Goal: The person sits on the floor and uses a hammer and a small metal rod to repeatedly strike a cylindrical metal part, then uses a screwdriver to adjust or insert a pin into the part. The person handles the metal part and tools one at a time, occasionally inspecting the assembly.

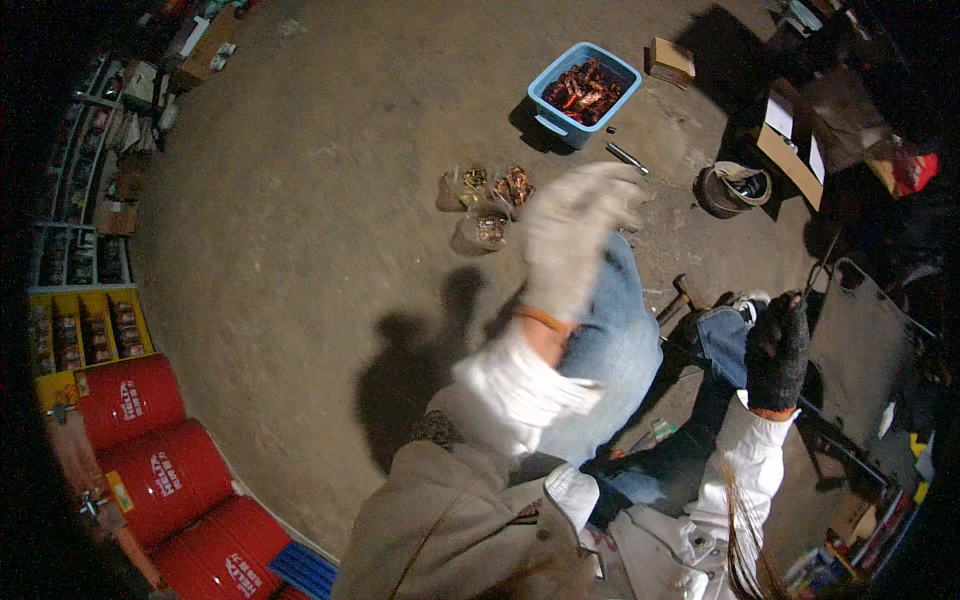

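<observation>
My left hand [575, 230], in a pale work glove, is raised in front of my bent knee. Its fingers are smeared by motion, so I cannot see whether they hold anything. To the right, my right hand [777, 350] wears a dark glove and is closed around a thin metal tool [822, 265] whose kind I cannot make out. Beyond the left hand lies a short dark rod [627, 157] on the floor. A blue tub [551, 122] full of copper-brown metal parts [585, 92] stands farther off. Three small clear containers [491, 230] with small metal pieces sit left of the hand.
A hammer [682, 290] is between my legs. Farther right stand a round bucket [735, 190] and an open cardboard box [790, 150]. A grey panel [860, 330] is beside my right hand. Red drums [165, 470] and yellow bins [90, 330] line the left side.
</observation>
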